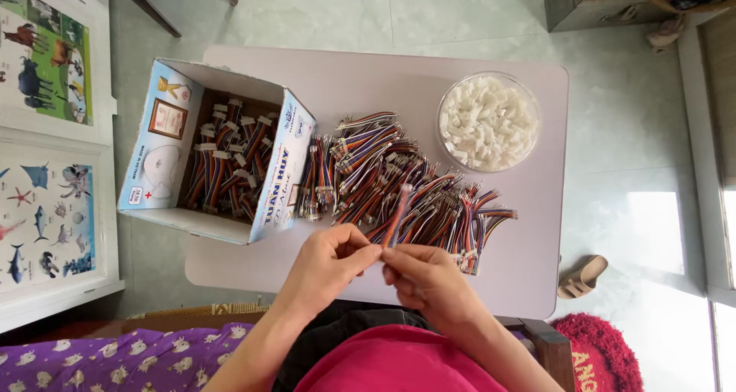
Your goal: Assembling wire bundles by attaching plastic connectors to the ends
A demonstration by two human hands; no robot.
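Left hand [330, 260] and right hand [423, 277] together at the near edge of the table [368, 74], fingertips of both pinched shut on the lower end of one flat multicoloured ribbon cable [397, 216], upright over the table's near middle. Just behind, across the middle: a loose heap of similar striped cables [399, 181] with small white plastic connectors. At the far right corner, a round clear bowl [488, 121] of white plastic housings; at the left edge, an open cardboard box [218, 150], glossy and printed, packed with further cables.
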